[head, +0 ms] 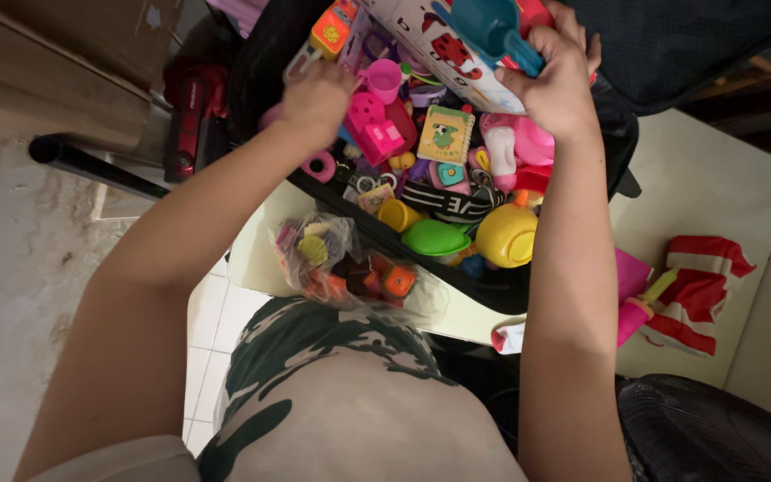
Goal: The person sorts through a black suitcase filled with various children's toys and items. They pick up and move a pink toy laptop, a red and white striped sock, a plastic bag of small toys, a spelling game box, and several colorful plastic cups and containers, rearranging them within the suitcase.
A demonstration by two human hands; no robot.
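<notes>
Toys fill black bag [493, 290] on table [707, 178]. Right hand [557, 76], fingers closed round teal scoop [493, 27], handle slanting down-right, at bag's far edge. Left hand [317, 96] curled over pink toys [372, 125], grip unclear, bag's left side.

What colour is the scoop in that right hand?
The scoop in the right hand is teal blue, seen clearly in the head view.

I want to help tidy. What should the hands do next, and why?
Probably lift the blue scoop clear, since the right hand grips it above the crowded toy bag, while the left hand rests among pink toys.
</notes>
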